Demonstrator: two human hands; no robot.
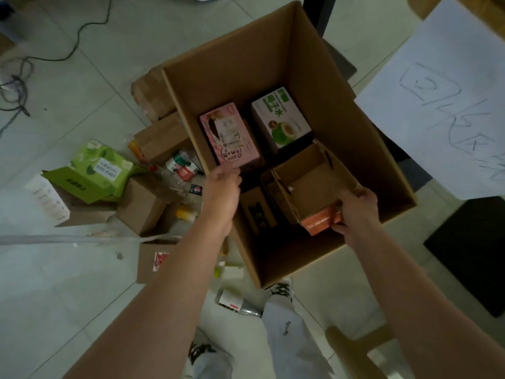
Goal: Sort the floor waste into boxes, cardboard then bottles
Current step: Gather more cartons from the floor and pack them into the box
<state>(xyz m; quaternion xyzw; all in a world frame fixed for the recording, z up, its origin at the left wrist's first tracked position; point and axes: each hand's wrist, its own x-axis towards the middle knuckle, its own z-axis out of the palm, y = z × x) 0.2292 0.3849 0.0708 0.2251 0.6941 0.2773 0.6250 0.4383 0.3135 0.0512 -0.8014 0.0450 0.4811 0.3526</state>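
Large open brown cardboard box (273, 64) stands on the pale tiled floor (82, 269).

Your right hand (355, 209) is inside it at the near-right wall. Its fingers are curled tight round the near corner of a small open-topped brown cardboard box with an orange outer face (314, 187), which is held tilted.

Your left hand (222, 184) reaches in over the left wall and meets the near end of a pink rectangular carton (229, 132). The fingers are bent but their tips are hidden, so you cannot tell whether they grip it.

Just beside the pink carton, toward the far-right wall, lies a white-and-green coconut-print carton (281, 119). A dark flat box (258, 212) lies partly covered, its print unreadable.

On the floor left of the large box lie a green printed carton (93, 170), a plain brown cube box (142, 206) and clear plastic bottles (181, 165), all blurred.

A white handwritten sheet (437, 105) is cut off at the right.
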